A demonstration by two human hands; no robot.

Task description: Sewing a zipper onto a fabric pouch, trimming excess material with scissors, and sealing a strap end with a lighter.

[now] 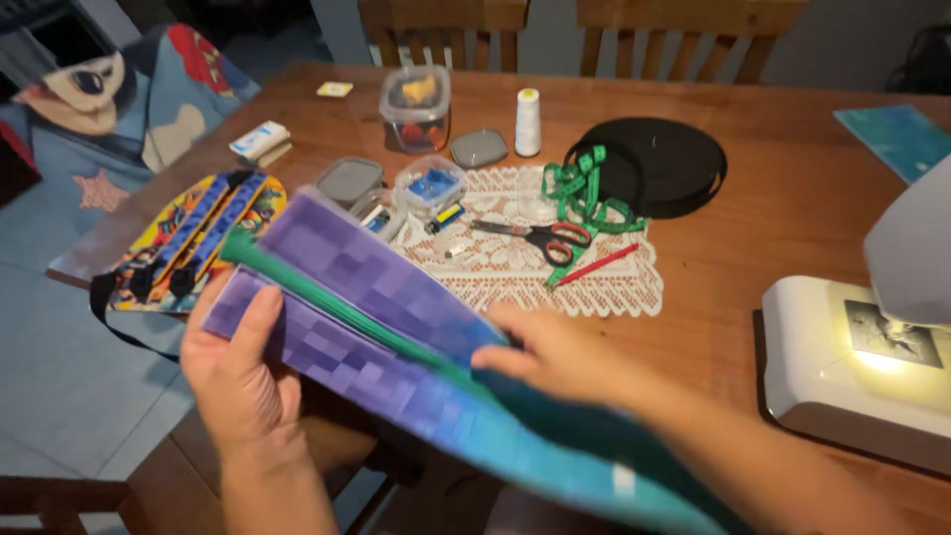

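Clearly held up over the near edge of the wooden table [773, 198]: a long folded piece of purple checked fabric [376, 297] with a green zipper [327, 302] running along the fold between its two layers, shading to teal toward the lower right. At the fabric's upper left end, the left hand [238, 372], closed on the lower layer with the thumb pressed flat over the purple surface and the fingers hidden behind. Further right along the same fabric, the right hand [555, 357], blurred, lying over the zipper line where purple turns to teal; grip not clear enough to judge. Beyond the fabric, toward the far side: a white lace doily [604, 287] carrying red-handled scissors [540, 236], a red pencil [599, 264] and a coiled green tape measure [580, 188]. Behind the doily, a roll of black elastic band [664, 163], a white thread spool [528, 121] and a clear lidded container [415, 107]; beside it, a small clear box with blue contents [432, 185]. Left of the fabric's upper end, a colourful patterned bag with blue straps [183, 243] hanging over the table corner. Right of the fabric, well apart, a white sewing machine [862, 347] with its lamp lit. Past the table's far edge, two wooden chair backs [684, 25].
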